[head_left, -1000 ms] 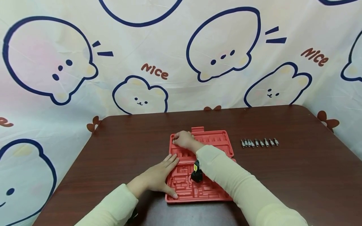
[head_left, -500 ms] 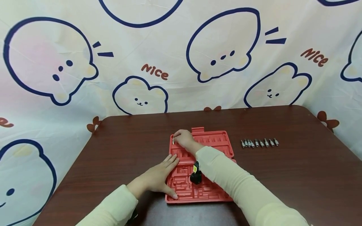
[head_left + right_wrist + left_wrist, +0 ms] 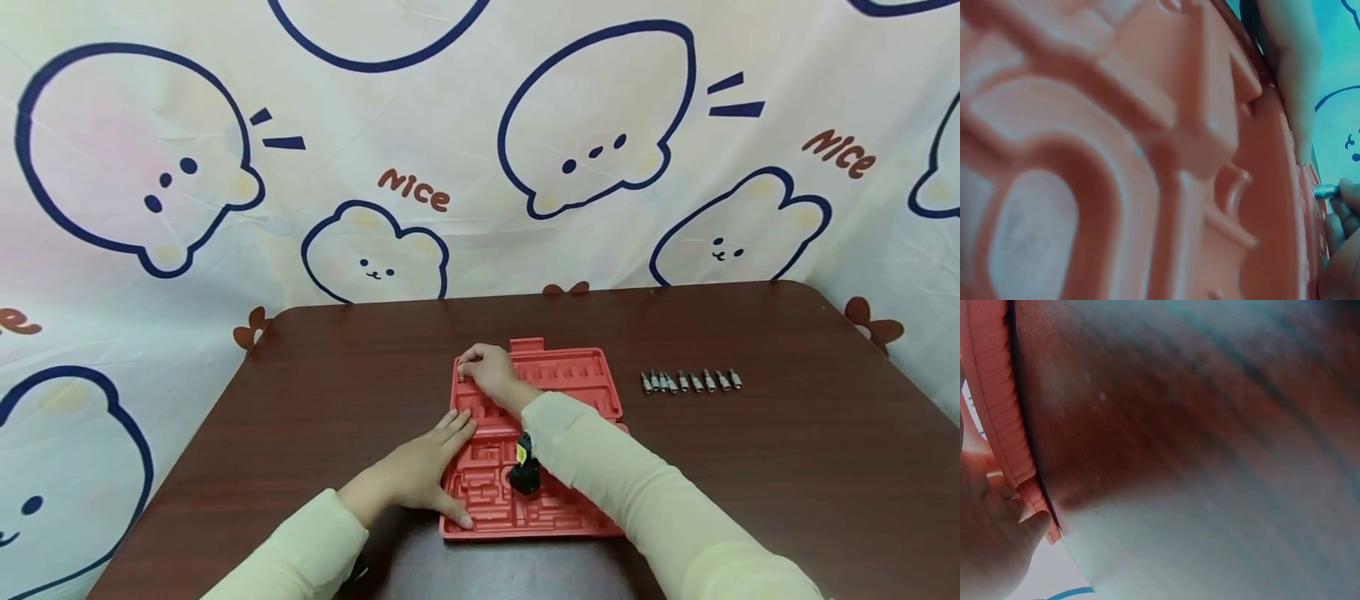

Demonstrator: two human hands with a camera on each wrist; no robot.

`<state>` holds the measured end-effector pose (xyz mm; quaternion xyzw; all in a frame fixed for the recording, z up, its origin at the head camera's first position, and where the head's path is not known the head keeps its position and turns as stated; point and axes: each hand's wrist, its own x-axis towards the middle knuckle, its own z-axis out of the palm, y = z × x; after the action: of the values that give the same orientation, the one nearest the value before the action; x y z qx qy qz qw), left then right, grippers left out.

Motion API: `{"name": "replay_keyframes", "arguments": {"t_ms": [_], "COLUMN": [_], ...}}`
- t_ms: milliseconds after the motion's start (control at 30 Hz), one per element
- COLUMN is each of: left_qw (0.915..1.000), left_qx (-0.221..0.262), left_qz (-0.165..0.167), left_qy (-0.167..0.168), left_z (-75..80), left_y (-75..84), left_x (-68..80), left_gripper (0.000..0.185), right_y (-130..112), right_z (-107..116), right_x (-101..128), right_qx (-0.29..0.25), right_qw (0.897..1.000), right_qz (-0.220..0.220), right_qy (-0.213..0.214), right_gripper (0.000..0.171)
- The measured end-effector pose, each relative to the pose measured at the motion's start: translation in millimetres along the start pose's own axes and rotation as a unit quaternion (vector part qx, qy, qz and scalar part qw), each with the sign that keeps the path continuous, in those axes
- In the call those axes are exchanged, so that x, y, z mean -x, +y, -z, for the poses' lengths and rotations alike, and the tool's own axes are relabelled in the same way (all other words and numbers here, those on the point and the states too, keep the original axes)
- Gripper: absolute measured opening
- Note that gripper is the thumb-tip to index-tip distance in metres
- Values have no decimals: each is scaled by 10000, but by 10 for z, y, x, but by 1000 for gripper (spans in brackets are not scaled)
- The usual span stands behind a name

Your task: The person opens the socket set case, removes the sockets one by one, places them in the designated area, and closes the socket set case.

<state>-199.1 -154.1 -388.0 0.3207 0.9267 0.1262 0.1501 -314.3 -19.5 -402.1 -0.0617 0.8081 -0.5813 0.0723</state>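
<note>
An open red plastic tool case (image 3: 551,530) lies on the table, its moulded recesses facing up. My right hand (image 3: 491,371) reaches over it to the upper left corner of the far half. Between thumb and fingers it pinches a small silver socket bit (image 3: 1326,190), close over the recesses there. My left hand (image 3: 423,468) rests on the case's left edge with fingers spread, thumb near the front corner. In the left wrist view, part of the left hand (image 3: 994,531) shows against the case's ridged side (image 3: 997,394).
Several silver socket bits (image 3: 696,382) stand in a row on the brown table (image 3: 360,367), right of the case. A black wrist camera (image 3: 524,475) on the right arm hangs over the near half. Behind the table hangs a printed cloth (image 3: 480,250).
My right fingers shift slightly at the upper left corner, still pinching the socket bit. The left hand stays on the case edge.
</note>
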Motion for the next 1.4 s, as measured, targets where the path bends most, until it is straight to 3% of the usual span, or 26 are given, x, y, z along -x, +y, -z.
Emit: {"name": "replay_keyframes", "arguments": {"t_ms": [100, 233, 700, 1000, 1400], "left_qw": [10000, 10000, 9999, 9998, 9999], "left_qx": [-10, 26, 153, 139, 58], "left_qz": [-22, -31, 46, 75, 68], "left_qy": [32, 39, 17, 72, 106], "left_z": [15, 21, 15, -28, -13], "left_y": [21, 43, 44, 13, 32], "left_x": [2, 13, 8, -17, -8], "left_gripper": [115, 114, 114, 115, 116], "right_y": [-3, -26, -74, 4, 176], "right_z": [42, 102, 438, 870, 1590], "right_x": [7, 47, 300, 431, 714], "right_qx": [-352, -441, -1243, -1570, -1574], "right_qw": [9989, 9978, 9890, 9863, 9875], "right_qz": [296, 473, 600, 305, -12], "right_qy": [15, -118, -529, -393, 67], "right_gripper": [7, 8, 15, 21, 15]}}
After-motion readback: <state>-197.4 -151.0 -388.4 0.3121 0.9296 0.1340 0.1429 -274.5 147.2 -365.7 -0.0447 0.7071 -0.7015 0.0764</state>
